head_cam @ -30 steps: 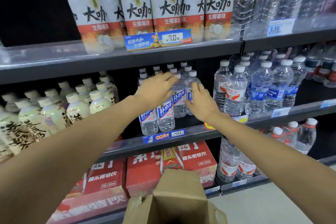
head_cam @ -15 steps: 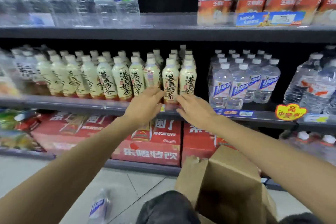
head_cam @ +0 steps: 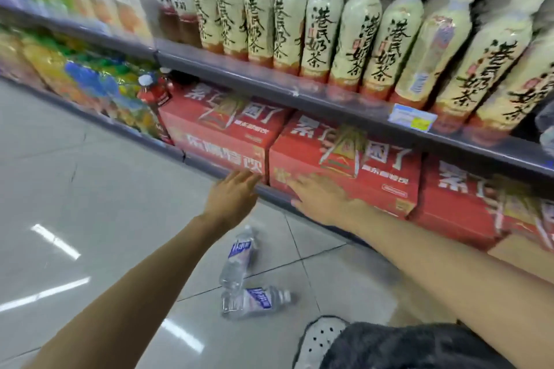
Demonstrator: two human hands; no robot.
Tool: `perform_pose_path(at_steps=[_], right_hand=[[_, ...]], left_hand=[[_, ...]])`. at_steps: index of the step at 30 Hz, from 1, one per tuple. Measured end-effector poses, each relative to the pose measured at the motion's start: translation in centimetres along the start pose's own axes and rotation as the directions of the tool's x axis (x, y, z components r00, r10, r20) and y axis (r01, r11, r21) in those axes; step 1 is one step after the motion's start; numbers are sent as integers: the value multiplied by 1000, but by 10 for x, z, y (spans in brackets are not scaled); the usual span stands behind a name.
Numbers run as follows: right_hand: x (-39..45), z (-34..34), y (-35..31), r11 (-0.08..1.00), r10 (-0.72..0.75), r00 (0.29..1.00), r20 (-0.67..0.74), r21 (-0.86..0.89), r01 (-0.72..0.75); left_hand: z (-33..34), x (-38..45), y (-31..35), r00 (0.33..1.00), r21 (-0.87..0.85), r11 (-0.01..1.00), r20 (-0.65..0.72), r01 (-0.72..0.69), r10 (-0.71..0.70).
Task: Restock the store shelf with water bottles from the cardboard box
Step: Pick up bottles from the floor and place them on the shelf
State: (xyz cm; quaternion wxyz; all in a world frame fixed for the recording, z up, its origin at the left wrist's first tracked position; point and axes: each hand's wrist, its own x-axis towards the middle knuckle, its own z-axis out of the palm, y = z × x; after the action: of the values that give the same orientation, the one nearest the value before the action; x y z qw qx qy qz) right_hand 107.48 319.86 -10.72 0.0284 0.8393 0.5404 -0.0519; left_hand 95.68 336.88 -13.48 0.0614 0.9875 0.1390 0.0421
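Both bare arms reach forward over the floor, fingers straight and loosely spread, holding nothing: the left hand [head_cam: 232,199] hovers near the lip of the bottom shelf [head_cam: 271,193], the right hand [head_cam: 322,199] just right of it, before glossy red cartons [head_cam: 344,159]. Two clear plastic water bottles [head_cam: 239,259] with blue labels lie on their sides on the shiny grey tiled floor [head_cam: 90,189], near the person, touching end to end. Cream milk-tea bottles [head_cam: 353,36] stand upright on the shelf above. A tan cardboard box [head_cam: 521,257] edge shows at right.

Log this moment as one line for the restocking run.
left hand open, empty | right hand open, empty | two water bottles lying on floor | hands above them
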Motion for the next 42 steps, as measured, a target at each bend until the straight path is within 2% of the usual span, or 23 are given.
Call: perform_pose_path(at_steps=[6, 10, 17, 22, 26, 30, 34, 38, 42], right_hand=[[30, 107, -42, 993, 1, 977, 211, 119, -27], [27, 172, -59, 984, 4, 944, 329, 168, -62], [16, 255, -69, 960, 27, 878, 478, 231, -155], [9, 290, -76, 953, -45, 812, 582, 268, -139], [11, 308, -86, 967, -70, 798, 598, 236, -92], [11, 320, -92, 972, -83, 792, 605, 225, -71], [8, 317, -89, 964, -114, 820, 560, 263, -46], [8, 297, -77, 948, -148, 845, 514, 316, -26], [11, 257, -66, 963, -180, 853, 489, 263, 53]], left_hand=[[105, -32, -53, 973, -46, 987, 177, 155, -145], [172, -49, -65, 945, -38, 983, 286, 179, -161], [249, -53, -64, 911, -107, 959, 356, 261, -208], [284, -52, -61, 896, -225, 898, 334, 378, -293], [299, -49, -63, 876, -273, 855, 339, 440, -342], [305, -43, -64, 828, -278, 812, 407, 514, -385], [303, -36, -68, 785, -308, 751, 450, 584, -425], [289, -48, -68, 795, -344, 735, 426, 584, -432], [260, -58, -61, 809, -384, 717, 370, 581, -457]])
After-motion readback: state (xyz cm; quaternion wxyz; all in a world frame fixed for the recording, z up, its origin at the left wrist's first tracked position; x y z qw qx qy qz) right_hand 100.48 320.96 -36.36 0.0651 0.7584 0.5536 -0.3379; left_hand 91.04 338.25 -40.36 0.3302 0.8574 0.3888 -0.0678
